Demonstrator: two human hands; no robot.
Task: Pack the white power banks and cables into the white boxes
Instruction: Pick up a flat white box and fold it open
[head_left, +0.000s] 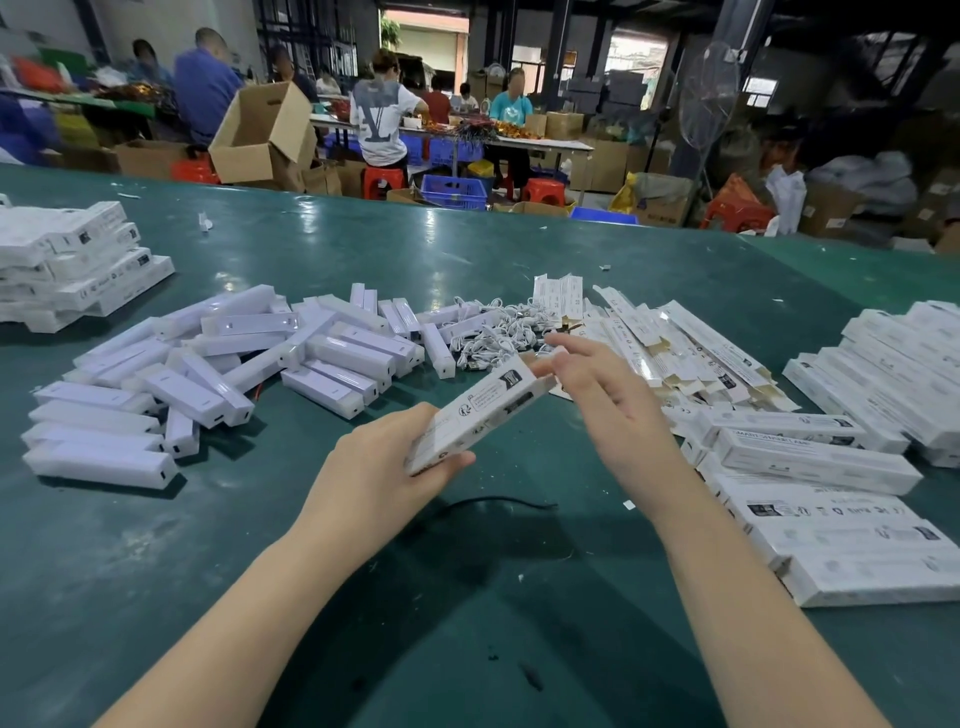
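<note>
Bare green table top (467, 597) lies open nearest the person — left of it sprawl loose white plastic power banks (218, 374), beyond it tangled white cables (498, 332), right of it stacked white cardboard boxes (831, 467).

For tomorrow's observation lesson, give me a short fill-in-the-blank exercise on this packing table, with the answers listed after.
1. The left hand holds one end of a white ____ above the table.
2. The fingers of the right hand touch the box's ____ end.
3. The tangle of white cables lies between the loose power banks and the pile of ____ boxes.
4. The table surface is dark ____.

Answers: box; far; flat; green
</note>
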